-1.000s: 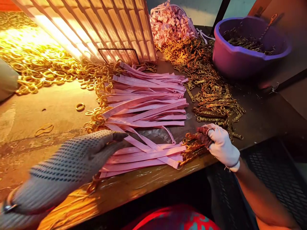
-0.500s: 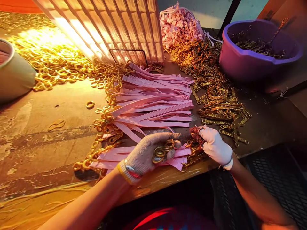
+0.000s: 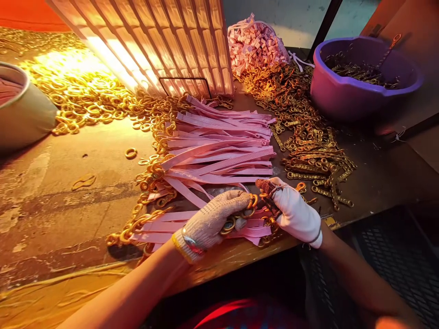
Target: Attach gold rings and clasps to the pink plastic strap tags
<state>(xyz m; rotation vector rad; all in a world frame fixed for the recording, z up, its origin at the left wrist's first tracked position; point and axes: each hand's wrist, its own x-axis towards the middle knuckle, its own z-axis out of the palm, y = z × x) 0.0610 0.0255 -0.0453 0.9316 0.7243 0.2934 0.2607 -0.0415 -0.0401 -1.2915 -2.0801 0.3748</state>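
My left hand (image 3: 214,217), in a knitted beige glove, is closed around several gold rings (image 3: 228,225). One gold ring (image 3: 253,201) stands up between its thumb and fingertips. My right hand (image 3: 295,210), in a white glove with dark red fingertips, pinches a gold link, mostly hidden by the fingers. The fingertips of both hands nearly meet; whether ring and link touch, I cannot tell. Pink straps (image 3: 219,160) lie in a row behind my hands, with gold rings at their left ends. More pink straps (image 3: 154,227) lie beneath my left hand.
Gold rings (image 3: 92,109) are heaped at the left, twisted gold links (image 3: 302,137) at the right. A purple tub (image 3: 356,98) holds more links. Behind stand a ribbed panel (image 3: 147,41) and a bundle of pink pieces (image 3: 255,45). A pale bucket (image 3: 30,114) sits far left.
My right hand has moved left, up to my left hand. A ring now stands upright at my left fingertips, and the left thumb and fingers have closed together. The view has shifted slightly.
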